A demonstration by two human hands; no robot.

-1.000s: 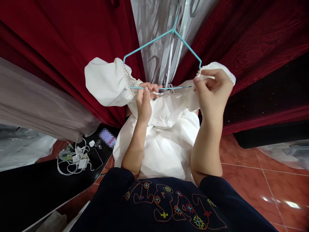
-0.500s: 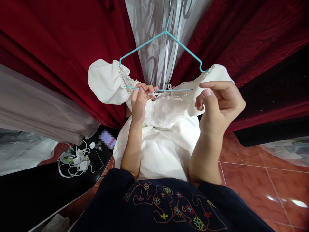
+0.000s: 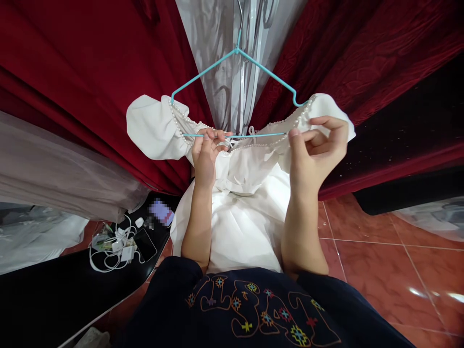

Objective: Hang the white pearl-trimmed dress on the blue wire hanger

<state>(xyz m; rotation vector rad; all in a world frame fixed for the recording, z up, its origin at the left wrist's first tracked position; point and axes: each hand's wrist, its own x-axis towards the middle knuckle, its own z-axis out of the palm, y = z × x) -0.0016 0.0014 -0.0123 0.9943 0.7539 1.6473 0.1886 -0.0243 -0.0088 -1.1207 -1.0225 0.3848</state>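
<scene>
A white puff-sleeved dress (image 3: 250, 232) with pearl trim along its neckline hangs on a light-blue hanger (image 3: 266, 71). My left hand (image 3: 207, 152) is closed around the hanger's lower bar, left of its middle, just above the front neckline. On the right, my right hand (image 3: 319, 150) is at the right shoulder, thumb against the pearl edge near the bar's end. Its fingers curl in a pinch on the dress there, with the fingertips partly hidden behind the thumb. The hanger's shoulder ends sit inside the two sleeves.
Red curtains (image 3: 90, 72) hang on both sides, with pale sheer cloth (image 3: 203, 38) between them. At lower left, a black bench (image 3: 47, 295) carries white cables (image 3: 119, 246), a dark phone (image 3: 145, 245) and a small white case (image 3: 139, 222). Red tiles (image 3: 380, 270) cover the floor.
My right hand has moved left and inward, its thumb now at the pearl edge of the right shoulder. The hanger's top has shifted slightly left; my left hand keeps its hold on the bar.
</scene>
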